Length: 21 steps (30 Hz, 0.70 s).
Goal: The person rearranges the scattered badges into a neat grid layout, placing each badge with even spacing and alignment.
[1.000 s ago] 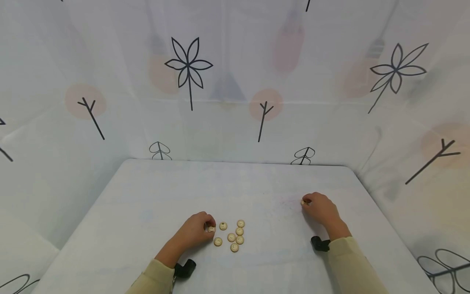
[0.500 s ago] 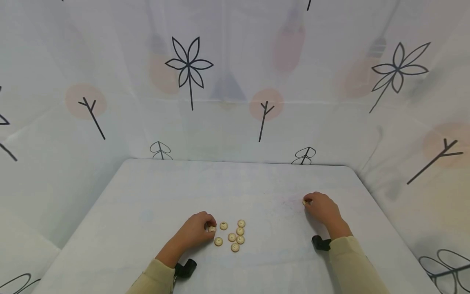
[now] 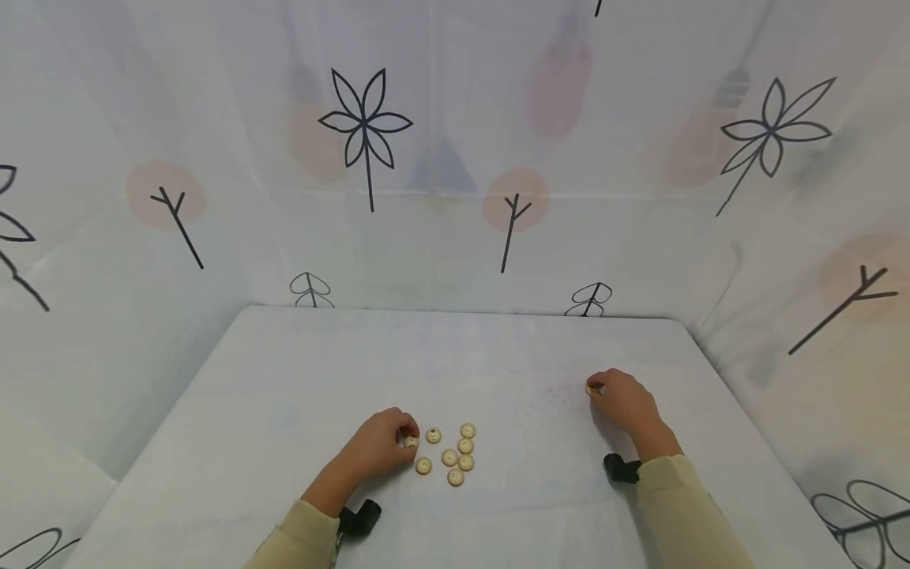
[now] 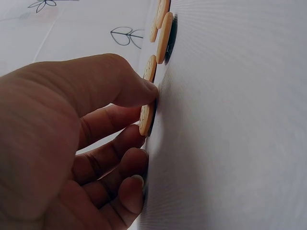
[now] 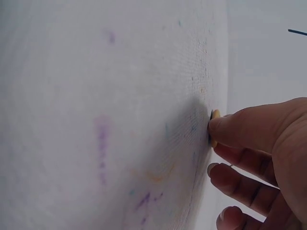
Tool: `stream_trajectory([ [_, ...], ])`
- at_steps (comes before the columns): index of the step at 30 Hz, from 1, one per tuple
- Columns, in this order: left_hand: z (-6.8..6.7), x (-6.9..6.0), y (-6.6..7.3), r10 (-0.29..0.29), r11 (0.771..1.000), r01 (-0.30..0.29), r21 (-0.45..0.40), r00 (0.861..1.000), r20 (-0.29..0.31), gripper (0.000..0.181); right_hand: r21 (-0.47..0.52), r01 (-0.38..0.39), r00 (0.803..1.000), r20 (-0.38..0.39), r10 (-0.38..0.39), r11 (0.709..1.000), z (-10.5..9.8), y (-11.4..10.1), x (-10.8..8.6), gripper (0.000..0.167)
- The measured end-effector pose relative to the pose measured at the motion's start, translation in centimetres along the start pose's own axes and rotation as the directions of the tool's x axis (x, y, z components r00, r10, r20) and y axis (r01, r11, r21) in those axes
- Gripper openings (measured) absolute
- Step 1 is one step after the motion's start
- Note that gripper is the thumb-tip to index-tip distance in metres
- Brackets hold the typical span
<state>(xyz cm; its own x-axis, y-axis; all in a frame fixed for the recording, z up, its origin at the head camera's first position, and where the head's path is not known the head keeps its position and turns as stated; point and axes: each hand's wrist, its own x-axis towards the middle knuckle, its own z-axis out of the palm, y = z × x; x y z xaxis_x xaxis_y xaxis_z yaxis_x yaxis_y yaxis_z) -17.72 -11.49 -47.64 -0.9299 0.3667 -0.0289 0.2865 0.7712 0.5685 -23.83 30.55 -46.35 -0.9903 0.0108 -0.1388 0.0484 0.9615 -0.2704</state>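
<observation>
Several round, cream-coloured button-like discs (image 3: 465, 462) lie in a loose group on the white table. At the group's left side, my left hand (image 3: 375, 446) pinches one disc (image 3: 410, 442) between thumb and finger. The left wrist view shows that disc (image 4: 147, 120) against the surface under the thumb of my left hand (image 4: 72, 120), other fingers curled below. Farther right, my right hand (image 3: 626, 401) holds another disc (image 3: 589, 390) at its fingertips. In the right wrist view this disc (image 5: 216, 114) is mostly covered by the thumb of my right hand (image 5: 268, 158).
The white table (image 3: 320, 356) has faint coloured marks near my right hand. A pale cloth (image 3: 441, 237) with plant drawings hangs behind and at both sides. Dark wrist devices (image 3: 359, 518) sit below each hand.
</observation>
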Motion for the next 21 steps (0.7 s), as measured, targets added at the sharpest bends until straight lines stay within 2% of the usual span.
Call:
stream_trajectory([
  [9,-0.1,-0.1,0.3,-0.011,1.000,0.012,-0.008,1.000,0.006,0.010,-0.033,0.025,1.000,-0.016,-0.026,0.999,-0.1,-0.2,-0.1,0.031],
  [21,0.0,-0.1,0.2,-0.005,1.000,0.005,-0.007,1.000,0.000,0.010,-0.012,0.040,0.999,-0.029,-0.040,0.999,-0.1,-2.4,-0.7,0.032],
])
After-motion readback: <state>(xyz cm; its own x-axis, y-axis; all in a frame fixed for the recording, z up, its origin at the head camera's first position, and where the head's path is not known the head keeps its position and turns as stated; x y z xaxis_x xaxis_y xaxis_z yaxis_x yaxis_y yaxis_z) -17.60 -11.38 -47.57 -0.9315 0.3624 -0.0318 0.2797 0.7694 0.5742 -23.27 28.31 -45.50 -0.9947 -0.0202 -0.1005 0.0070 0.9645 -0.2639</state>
